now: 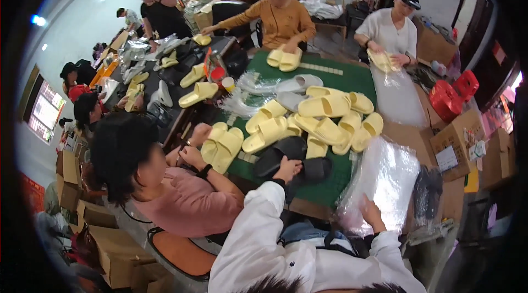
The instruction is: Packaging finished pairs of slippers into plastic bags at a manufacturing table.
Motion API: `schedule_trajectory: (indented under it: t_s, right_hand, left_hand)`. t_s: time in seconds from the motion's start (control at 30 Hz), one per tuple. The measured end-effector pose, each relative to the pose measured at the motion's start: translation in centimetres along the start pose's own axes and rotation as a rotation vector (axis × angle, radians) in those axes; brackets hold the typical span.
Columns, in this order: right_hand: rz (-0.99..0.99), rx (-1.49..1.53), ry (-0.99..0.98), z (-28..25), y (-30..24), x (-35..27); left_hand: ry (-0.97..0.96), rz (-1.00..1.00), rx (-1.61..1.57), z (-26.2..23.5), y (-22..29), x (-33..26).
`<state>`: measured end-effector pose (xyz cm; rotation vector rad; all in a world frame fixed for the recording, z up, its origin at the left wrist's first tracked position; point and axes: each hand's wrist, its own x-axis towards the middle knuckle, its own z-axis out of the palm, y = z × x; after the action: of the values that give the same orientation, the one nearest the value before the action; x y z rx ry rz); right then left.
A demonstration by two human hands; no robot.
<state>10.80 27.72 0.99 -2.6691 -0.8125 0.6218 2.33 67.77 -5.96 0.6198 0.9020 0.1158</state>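
Observation:
My left hand (287, 170) rests on a pair of black slide slippers at the near edge of the green table mat, fingers curled on them. One black slipper (272, 160) lies to the left of this hand and the other (317, 170) to its right. Over to the right, my right hand (372, 213) lies with fingers apart on a stack of clear plastic bags (385, 175). Just beyond the black pair is a heap of pale yellow slippers (324, 105), with grey slippers (305, 82) behind it.
Close on my left sits a co-worker in pink (181, 205), beside a yellow pair (221, 147). Across the table are co-workers in orange (280, 23) and white (393, 32), handling yellow slippers. Cardboard boxes (454, 139) and a red stool (452, 98) stand at right.

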Motion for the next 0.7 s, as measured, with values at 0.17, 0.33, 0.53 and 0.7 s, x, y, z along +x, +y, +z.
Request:
schedule_trajectory:
  t_s: [0.17, 0.33, 0.53, 0.7]
  right_hand:
    - [0.008, 0.013, -0.055, 0.0, 1.0, 0.4]
    - [0.037, -0.030, -0.011, 2.7, 2.9, 0.3]
    - [0.015, -0.115, -0.126, 2.4, 2.9, 0.7]
    - [-0.136, -0.097, -0.172, -0.2, 3.6, 0.5]
  left_hand:
    - [0.308, 0.017, 0.333, 3.3, -2.6, -1.0]
    - [-0.249, -0.143, -0.059, 4.9, -2.8, -3.9]
    - [-0.104, -0.051, -0.249, 7.0, -4.9, -3.2]
    - [-0.081, 0.042, -0.341, 14.8, -3.9, -11.4]
